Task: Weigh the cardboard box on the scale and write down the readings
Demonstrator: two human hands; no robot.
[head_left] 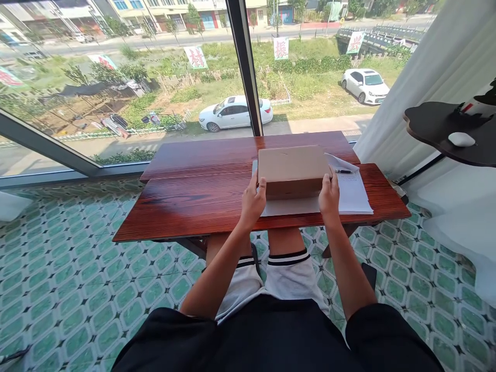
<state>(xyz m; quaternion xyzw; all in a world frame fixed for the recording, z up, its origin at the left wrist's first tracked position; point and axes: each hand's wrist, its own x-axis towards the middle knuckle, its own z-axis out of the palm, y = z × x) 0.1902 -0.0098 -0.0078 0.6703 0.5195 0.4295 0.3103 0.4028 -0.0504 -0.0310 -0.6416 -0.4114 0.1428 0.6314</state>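
Observation:
A closed brown cardboard box (293,164) is between my two hands, over the right part of the wooden table. My left hand (252,202) grips its left end, thumb on the near side. At the opposite end, my right hand (329,195) holds it the same way, with the fingers partly hidden behind the box. Beneath and beside the box lie white paper sheets (354,194); whether the box touches them I cannot tell. A dark pen (344,171) rests on the papers, just right of my right hand.
The reddish-brown table (186,204) stands against a large window. To the right, a dark wavy-edged stand (437,124) carries a white mouse-shaped object (461,139) and a pot. A white curtain (411,88) hangs beside it. My legs are under the table's front edge.

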